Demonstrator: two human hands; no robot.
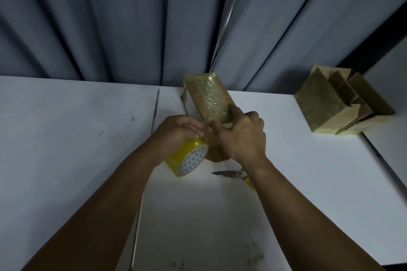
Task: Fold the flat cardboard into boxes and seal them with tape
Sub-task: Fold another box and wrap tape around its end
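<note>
- Being held tilted over the middle of the white table (66,138), the tape-wrapped cardboard box (211,97) is being gripped at its near end by the right hand (241,136), fingers curled round it.
- A yellow tape roll (187,159) is being held by the left hand (176,131), just beside the box.
- A strip of tape (186,103) is being stretched up along the box's left side.
- A pair of scissors (231,174) is lying on the table beneath the right wrist.
- Several taped boxes (337,105) are being kept stacked at the table's far right, before a grey curtain (110,17).

The box (211,99) stands mid-desk (66,138); tape roll (187,158) at its front-left, scissors (233,175) before it, finished boxes (339,103) far right.
</note>
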